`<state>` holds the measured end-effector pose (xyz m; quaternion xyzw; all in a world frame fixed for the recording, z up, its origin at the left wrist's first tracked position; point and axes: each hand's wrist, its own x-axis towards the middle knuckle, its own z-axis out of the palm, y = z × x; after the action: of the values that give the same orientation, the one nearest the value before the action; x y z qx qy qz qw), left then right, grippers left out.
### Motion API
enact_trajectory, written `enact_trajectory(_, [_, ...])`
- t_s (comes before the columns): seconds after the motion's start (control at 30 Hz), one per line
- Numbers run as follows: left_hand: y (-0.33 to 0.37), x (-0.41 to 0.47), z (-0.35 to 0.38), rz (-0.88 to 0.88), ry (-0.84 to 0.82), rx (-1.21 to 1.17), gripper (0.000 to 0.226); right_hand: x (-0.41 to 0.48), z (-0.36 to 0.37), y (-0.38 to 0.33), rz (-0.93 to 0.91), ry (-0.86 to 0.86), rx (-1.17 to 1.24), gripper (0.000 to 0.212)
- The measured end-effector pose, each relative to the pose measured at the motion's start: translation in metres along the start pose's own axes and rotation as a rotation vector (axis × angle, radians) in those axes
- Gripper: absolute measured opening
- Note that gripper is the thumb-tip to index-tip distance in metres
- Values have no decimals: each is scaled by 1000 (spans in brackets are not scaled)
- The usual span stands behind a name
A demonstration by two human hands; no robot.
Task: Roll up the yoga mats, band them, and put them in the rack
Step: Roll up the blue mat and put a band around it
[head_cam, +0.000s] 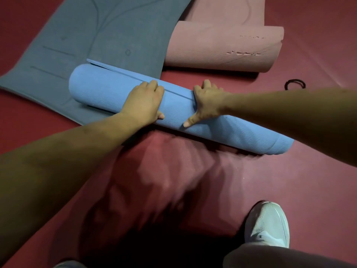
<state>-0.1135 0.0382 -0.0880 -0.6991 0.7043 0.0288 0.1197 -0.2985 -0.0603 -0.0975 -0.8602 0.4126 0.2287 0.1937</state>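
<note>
Foam, light and likely springy, the blue rolled yoga mat (100, 89) needs holding at its loose edge, where left hand (143, 102) and right hand (207, 101) curl their fingers over it

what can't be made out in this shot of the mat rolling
The rack: nowhere in the head view.
The black band: its near side is hidden behind the right forearm.
Fingertips of the left hand and right hand: curled over the far side of the blue roll.
The grey-blue mat and pink mat: cut off by the top edge.
The floor nearest the person: blurred shadow.
</note>
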Motion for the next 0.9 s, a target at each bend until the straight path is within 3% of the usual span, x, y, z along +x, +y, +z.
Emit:
enact_trajectory(0.07, [-1, 0, -1, -9, 9, -32, 64, -3, 5, -3, -24, -48, 21, 122])
enact_trajectory(0.2, [1, 0, -2, -5, 0, -30, 66, -6, 3, -7, -74, 8, -31, 112])
enact_trajectory(0.37, [-7, 3, -5, -39, -65, -143, 116, -16, 15, -10, -130, 127, -141, 104])
enact_trajectory(0.47, [-7, 2, -10, 13, -43, -51, 101, -23, 7, -14, -159, 185, -215, 101])
enact_trajectory(0.57, [-23, -3, -24, 49, 28, -26, 97, -34, -20, -23, -185, 260, -296, 102])
enact_trajectory(0.8, [-43, -45, -92, 39, -67, -10, 148, -90, -108, -72, -312, 376, -542, 100])
enact_trajectory(0.9, [-48, -72, -128, -29, -13, -138, 148, -121, -138, -90, -355, 440, -585, 92])
